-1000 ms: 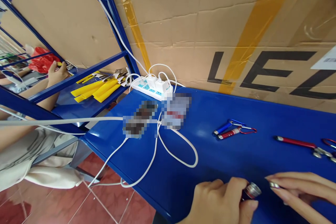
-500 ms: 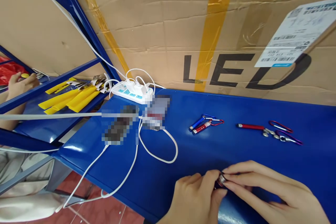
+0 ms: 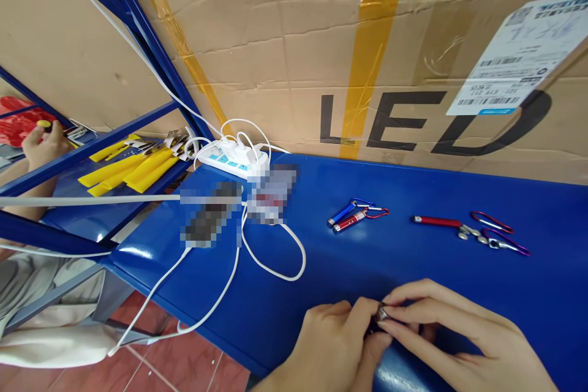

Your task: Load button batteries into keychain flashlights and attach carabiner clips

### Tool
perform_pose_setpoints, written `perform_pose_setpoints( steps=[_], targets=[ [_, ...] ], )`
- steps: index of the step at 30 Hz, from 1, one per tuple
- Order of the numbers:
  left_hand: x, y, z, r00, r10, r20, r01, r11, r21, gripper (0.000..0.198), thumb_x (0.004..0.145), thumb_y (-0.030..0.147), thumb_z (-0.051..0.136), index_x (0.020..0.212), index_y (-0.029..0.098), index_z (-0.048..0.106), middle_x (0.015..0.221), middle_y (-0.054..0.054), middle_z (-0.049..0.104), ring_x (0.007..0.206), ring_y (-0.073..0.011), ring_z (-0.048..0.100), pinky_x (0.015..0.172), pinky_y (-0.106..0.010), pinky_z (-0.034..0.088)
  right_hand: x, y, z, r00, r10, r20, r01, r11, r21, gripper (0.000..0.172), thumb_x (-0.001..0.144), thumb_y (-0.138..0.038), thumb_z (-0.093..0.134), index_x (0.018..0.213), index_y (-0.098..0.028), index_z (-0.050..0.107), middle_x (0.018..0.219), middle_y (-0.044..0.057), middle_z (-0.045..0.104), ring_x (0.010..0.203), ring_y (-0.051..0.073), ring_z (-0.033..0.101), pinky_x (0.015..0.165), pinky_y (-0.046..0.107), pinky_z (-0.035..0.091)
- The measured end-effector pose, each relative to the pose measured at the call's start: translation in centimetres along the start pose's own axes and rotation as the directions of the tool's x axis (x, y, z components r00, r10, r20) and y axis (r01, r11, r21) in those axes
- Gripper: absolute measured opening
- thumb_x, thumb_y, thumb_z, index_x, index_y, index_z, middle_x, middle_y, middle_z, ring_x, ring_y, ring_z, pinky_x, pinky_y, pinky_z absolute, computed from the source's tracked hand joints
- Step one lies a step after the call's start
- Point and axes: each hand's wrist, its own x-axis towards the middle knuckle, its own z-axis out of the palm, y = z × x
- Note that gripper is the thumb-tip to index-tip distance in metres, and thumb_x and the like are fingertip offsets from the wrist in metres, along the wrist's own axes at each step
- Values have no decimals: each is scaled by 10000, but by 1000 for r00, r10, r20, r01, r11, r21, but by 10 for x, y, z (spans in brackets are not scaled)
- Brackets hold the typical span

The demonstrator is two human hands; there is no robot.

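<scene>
Low on the blue table (image 3: pixel 316 294), my left hand (image 3: pixel 333 340) is closed around a small flashlight (image 3: pixel 382 313) with a dark body and a silver end, mostly hidden by fingers. The fingertips of my right hand (image 3: pixel 459 331) pinch its silver end from the other side, so the two hands meet there. Beyond them lie a blue mini flashlight (image 3: pixel 342 213) and a red mini flashlight (image 3: pixel 350 222) with carabiner clips. Farther right are a red flashlight tube (image 3: pixel 436 221), several button cells (image 3: pixel 463 234), a red carabiner (image 3: pixel 493 222) and a purple carabiner (image 3: pixel 512 245).
A white power strip (image 3: pixel 234 159) with plugged-in cables stands at the back. Two blurred devices trail white cables (image 3: pixel 229 294) over the front edge. A large cardboard box (image 3: pixel 285 61) walls off the rear. Past the blue frame, another person's hand (image 3: pixel 43 144) holds something small beside yellow sleeves (image 3: pixel 124 168).
Both my hands keep their grip on the small flashlight, with barely any finger movement. The view has shifted slightly. At the left, the other person's hand has risen a little.
</scene>
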Motion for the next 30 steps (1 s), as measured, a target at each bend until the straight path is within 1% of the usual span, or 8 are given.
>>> perform_pose_setpoints(
  steps=[4, 10, 15, 18, 21, 23, 26, 30],
  targets=[
    [14, 12, -21, 964, -50, 261, 22, 994, 109, 59, 932, 158, 451, 978, 156, 489, 745, -18, 699, 616, -191, 694, 573, -248, 518, 2, 0, -4, 995, -30, -96, 25, 999, -46, 157, 825, -333, 644, 700, -252, 694, 782, 8, 688, 616, 144, 689, 512, 143, 560],
    [33, 27, -29, 936, 27, 352, -167, 912, 375, 156, 983, 209, 377, 1058, 125, 484, 876, -88, 701, 660, -259, 704, 542, -342, 547, 8, 1, -15, 974, -92, -207, 56, 983, -173, 233, 825, -385, 622, 643, -239, 624, 751, 10, 682, 558, 137, 670, 458, 164, 539],
    [44, 35, -27, 961, 50, 271, -156, 909, 387, 149, 980, 222, 386, 1031, 122, 484, 825, -62, 697, 646, -250, 693, 550, -354, 559, 3, 11, -23, 960, -133, -246, 72, 968, -242, 143, 832, -352, 610, 721, -262, 614, 779, -1, 689, 572, 155, 677, 461, 208, 543],
    [48, 34, -28, 963, 51, 263, -161, 894, 418, 134, 982, 213, 386, 1026, 131, 482, 864, -67, 701, 685, -252, 693, 570, -361, 562, -1, 18, -29, 956, -200, -214, 138, 952, -272, 48, 835, -276, 608, 795, -286, 633, 858, -19, 705, 672, 163, 694, 599, 234, 567],
    [51, 27, -28, 979, 17, 205, -104, 901, 421, 123, 986, 221, 393, 1048, 148, 471, 841, -50, 708, 695, -250, 699, 577, -358, 563, 0, 24, -36, 959, -237, -155, 176, 927, -331, 110, 851, -266, 588, 931, -305, 652, 945, -20, 714, 756, 181, 701, 700, 271, 567],
    [51, 20, -28, 991, -21, 132, -31, 925, 379, 116, 985, 235, 405, 1065, 172, 458, 839, -34, 713, 709, -243, 705, 600, -352, 564, 5, 26, -39, 964, -201, -175, 122, 916, -382, 126, 871, -258, 563, 958, -289, 649, 928, -3, 716, 754, 189, 701, 669, 282, 565],
    [51, 10, -24, 995, -97, 7, 91, 950, 298, 86, 973, 226, 423, 1050, 203, 453, 847, -22, 717, 746, -225, 710, 673, -341, 554, 14, 32, -43, 945, -150, -290, 11, 902, -432, 118, 887, -239, 541, 831, -246, 644, 821, 12, 708, 628, 160, 675, 556, 261, 544],
    [52, 4, -13, 996, -82, -30, 87, 971, 222, 98, 958, 206, 397, 1034, 208, 459, 774, -8, 704, 672, -219, 697, 597, -304, 514, 20, 45, -48, 929, -61, -366, -127, 874, -468, 153, 874, -275, 559, 790, -213, 672, 829, 13, 704, 583, 122, 637, 487, 223, 515]
  ],
)
